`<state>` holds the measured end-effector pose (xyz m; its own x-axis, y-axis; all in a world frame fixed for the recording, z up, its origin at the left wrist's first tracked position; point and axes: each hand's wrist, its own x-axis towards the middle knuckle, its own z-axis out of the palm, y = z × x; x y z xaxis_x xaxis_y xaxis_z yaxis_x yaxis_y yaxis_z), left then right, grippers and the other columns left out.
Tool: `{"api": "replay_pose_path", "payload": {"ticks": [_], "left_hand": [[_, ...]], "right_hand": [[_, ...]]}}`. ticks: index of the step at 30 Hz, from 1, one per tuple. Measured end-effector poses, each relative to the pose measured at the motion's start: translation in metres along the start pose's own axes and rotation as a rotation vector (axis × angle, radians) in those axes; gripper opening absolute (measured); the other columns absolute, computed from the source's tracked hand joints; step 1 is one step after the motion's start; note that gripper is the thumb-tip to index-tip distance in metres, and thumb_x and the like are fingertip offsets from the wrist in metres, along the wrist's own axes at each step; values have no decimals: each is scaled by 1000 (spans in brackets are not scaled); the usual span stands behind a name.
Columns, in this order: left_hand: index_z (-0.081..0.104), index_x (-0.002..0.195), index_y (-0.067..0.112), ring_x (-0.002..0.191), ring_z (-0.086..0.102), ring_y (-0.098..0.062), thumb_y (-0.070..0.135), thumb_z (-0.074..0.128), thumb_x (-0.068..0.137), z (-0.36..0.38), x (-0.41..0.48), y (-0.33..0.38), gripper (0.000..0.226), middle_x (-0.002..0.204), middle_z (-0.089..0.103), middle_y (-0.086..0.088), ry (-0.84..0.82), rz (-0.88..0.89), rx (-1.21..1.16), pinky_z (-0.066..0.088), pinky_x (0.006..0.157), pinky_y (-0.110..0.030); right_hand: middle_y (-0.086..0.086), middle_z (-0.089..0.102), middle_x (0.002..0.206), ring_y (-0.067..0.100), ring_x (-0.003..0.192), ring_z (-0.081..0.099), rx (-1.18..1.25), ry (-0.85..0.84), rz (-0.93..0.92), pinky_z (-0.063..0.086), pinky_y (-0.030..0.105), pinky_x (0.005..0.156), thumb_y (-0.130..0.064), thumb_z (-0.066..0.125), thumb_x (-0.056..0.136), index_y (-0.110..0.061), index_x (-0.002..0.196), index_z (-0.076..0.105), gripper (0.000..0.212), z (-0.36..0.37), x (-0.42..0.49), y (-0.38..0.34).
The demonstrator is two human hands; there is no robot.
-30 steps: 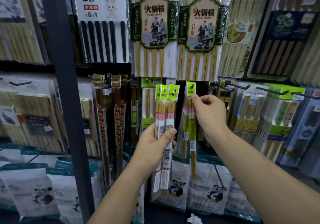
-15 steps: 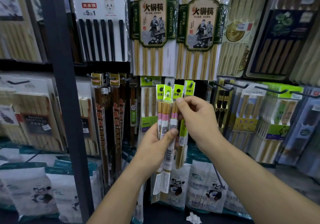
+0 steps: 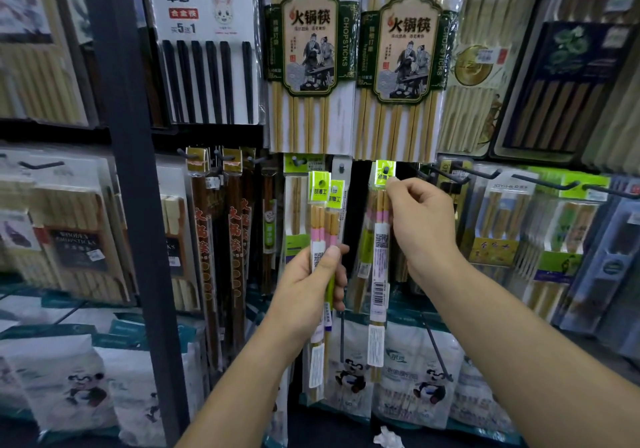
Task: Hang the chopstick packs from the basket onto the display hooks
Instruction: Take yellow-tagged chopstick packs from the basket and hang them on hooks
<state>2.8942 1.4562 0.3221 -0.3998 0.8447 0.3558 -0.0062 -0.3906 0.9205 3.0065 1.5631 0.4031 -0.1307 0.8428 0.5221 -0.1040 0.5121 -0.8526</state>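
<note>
Nearest, the left hand (image 3: 311, 285) is curled round the middle of the spare packs (image 3: 320, 229), thumb across their labels. It holds them upright, just left of the work. The right hand (image 3: 422, 226) pinches a single pack (image 3: 380, 250) at the top by its green header, which is up at the hook (image 3: 385, 170) at the back of the rack. A dark spot shows in the header's hole, but I cannot tell whether the hook tip is through it. The basket is out of view.

To do this well, I judge the header should be flat and square to the hook so the hole meets the tip, then slide straight back until the pack hangs free. The pinch belongs beside the hole, not over it. The spare packs are best held low and left so their headers do not snag.

Panda bags (image 3: 349, 375) hang below, behind the pack's lower end. A dark post (image 3: 128, 205) stands well to the left. Bare hooks (image 3: 479, 173) jut out just right of the hand and could catch the knuckles. Tall bamboo packs (image 3: 405, 67) hang above, their lower edges just over the header, leaving little headroom.
</note>
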Motion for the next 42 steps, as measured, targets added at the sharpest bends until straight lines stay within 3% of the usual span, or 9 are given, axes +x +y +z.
{"api": "replay_pose_path", "payload": {"ticks": [7,11,17,23,27,30,32,37,42], "left_hand": [[60,120,14,65,59,-12,25,45,109,1,0,2,21,76,67,3,1,22,10,51,55,-27],[61,116,12,71,61,-14,22,48,108,0,0,1,18,81,67,0,3,14,8,53,58,-27],[66,115,14,76,65,-17,23,54,106,1,0,1,17,81,65,-2,-13,3,-45,61,67,-34],[65,116,11,72,64,-16,17,56,104,6,-1,2,16,76,65,-1,-63,6,-78,60,62,-32],[67,119,14,75,69,-17,19,56,103,6,-3,3,19,79,71,1,-83,7,-97,61,65,-32],[69,117,18,88,72,-6,27,53,105,4,-2,1,22,91,77,9,-27,14,-37,57,75,-18],[68,109,15,81,67,-3,29,49,107,1,0,-1,24,85,71,12,37,5,20,53,72,-13],[53,99,6,55,49,-12,28,44,109,-2,1,2,26,67,54,4,22,-8,6,50,52,-28],[50,100,14,47,31,-7,40,53,101,0,-2,4,27,62,41,8,-41,-73,-63,25,41,-20]], "right_hand": [[-7,47,51,7,52,43,-106,42,13,48,29,68,-28,59,98,-6,64,60,41,2,6,11],[6,62,63,6,57,53,-148,37,19,51,25,67,-34,62,98,-10,74,71,35,-2,3,18],[0,64,70,-3,60,54,-84,49,-54,45,11,57,-30,67,96,-18,80,69,20,-1,-17,15],[-5,70,74,3,68,62,-11,-194,-131,51,17,63,-20,67,97,-23,85,74,14,6,-37,4],[-3,66,71,7,66,61,2,-195,-101,53,21,62,-20,65,99,-19,82,73,19,7,-37,0],[2,64,69,9,66,59,16,-131,-75,54,27,67,-22,63,100,-16,81,73,22,6,-31,-1],[-1,61,65,7,61,58,30,-67,-53,53,22,60,-23,61,101,-15,80,72,25,5,-24,-3],[6,59,67,11,59,56,29,32,-15,50,19,53,-24,60,101,-11,79,71,28,1,-8,-4],[9,59,67,16,61,57,4,36,-7,52,27,59,-26,60,100,-6,77,70,31,2,-1,-2]]}}
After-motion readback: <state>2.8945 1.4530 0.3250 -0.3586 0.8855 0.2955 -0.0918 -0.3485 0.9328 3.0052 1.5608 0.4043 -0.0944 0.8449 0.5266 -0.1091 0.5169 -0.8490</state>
